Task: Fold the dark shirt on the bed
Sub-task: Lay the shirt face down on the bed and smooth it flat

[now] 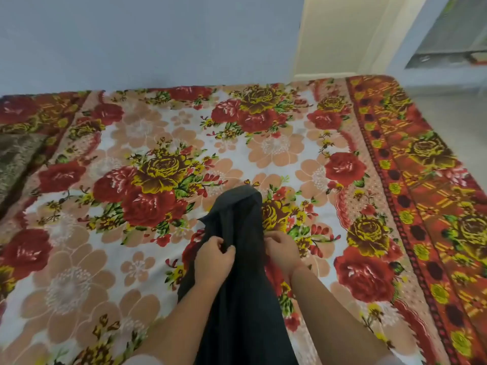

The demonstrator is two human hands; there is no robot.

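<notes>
Floral bed [105, 259]; dark shirt [242, 285] bunched between hands, left hand [214, 259] and right hand [282, 252] pinching it.

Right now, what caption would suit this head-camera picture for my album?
Left hand and right hand grip a bunched dark shirt over the floral bedsheet.

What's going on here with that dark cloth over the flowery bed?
A person stands at a bed covered by a red, yellow and peach flowered sheet and is handling a dark grey fabric shirt. The left hand grips one side of it and the right hand grips the other. The shirt is bunched into a long narrow bundle that reaches toward the middle of the bed. It is not yet spread flat, so the folding has barely begun.
</notes>
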